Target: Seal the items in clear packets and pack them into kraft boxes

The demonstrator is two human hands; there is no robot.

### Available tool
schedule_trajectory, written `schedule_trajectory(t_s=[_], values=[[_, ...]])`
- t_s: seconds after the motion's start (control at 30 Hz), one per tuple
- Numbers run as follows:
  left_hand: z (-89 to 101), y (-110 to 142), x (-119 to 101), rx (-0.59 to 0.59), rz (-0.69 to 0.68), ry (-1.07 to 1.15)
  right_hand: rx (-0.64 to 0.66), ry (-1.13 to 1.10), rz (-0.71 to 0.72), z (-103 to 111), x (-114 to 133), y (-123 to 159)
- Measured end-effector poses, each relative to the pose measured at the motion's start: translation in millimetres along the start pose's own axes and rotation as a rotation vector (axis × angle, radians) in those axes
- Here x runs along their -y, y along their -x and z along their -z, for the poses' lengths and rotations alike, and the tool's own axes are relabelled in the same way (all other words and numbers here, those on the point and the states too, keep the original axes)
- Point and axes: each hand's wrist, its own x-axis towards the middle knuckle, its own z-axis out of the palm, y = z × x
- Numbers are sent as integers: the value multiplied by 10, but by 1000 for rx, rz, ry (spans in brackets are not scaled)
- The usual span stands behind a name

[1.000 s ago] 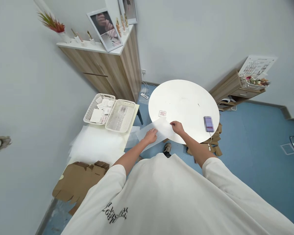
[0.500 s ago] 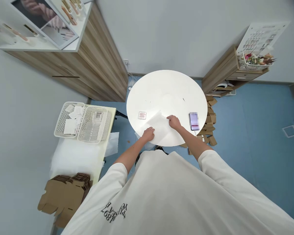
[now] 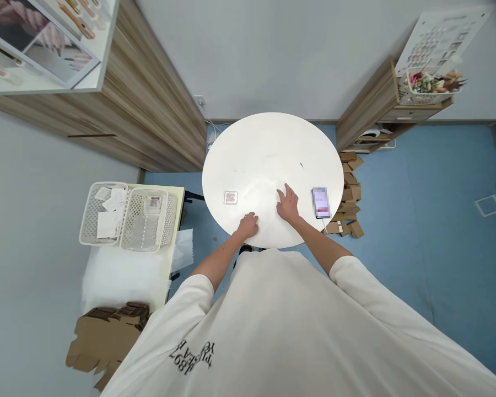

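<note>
A thin white translucent sheet (image 3: 268, 219) lies on the round white table (image 3: 273, 138), hard to tell apart from its top. My left hand (image 3: 248, 225) rests on the sheet's left side near the front edge, fingers stretched out flat. On the right of the sheet, my right hand (image 3: 287, 205) has its fingers spread and pointing away from me, with nothing seen in them. Beyond my left hand sits a small clear case with pinkish contents (image 3: 230, 197). A phone (image 3: 321, 203) with a cable lies to the right of my right hand.
On the left side table stand a white basket of paper cards (image 3: 103, 212) and a basket of clear plastic boxes (image 3: 144, 220). Nearer are a stack of white sheets (image 3: 124, 275) and flattened cardboard boxes (image 3: 103, 342). More cardboard boxes (image 3: 349, 193) lie on the floor at right.
The sheet, whose raised corner stood out before, now lies flatter. My right hand has gone from a pointing finger to spread fingers; my left hand stays at the sheet. The view has shifted slightly.
</note>
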Motion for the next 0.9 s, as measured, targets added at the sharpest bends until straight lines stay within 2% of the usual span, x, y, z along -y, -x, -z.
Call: schedule_trajectory(t_s=[0.07, 0.2, 0.3, 0.47, 0.63, 0.9], values=[[-13, 2, 17, -2, -6, 9, 63, -5, 8, -85, 25, 122], [-42, -15, 58, -16, -13, 68, 325, -11, 39, -340, 71, 335], [-47, -25, 111, -29, -39, 134, 404, 18, 13, -505, 132, 458], [-31, 19, 253, -47, -51, 194, 381, 92, 32, -617, 226, 568], [-13, 93, 396, -53, -54, 117, 341, 96, 85, -624, 209, 566], [87, 155, 432, 2, -117, 13, 262, 135, 127, -417, -6, 116]])
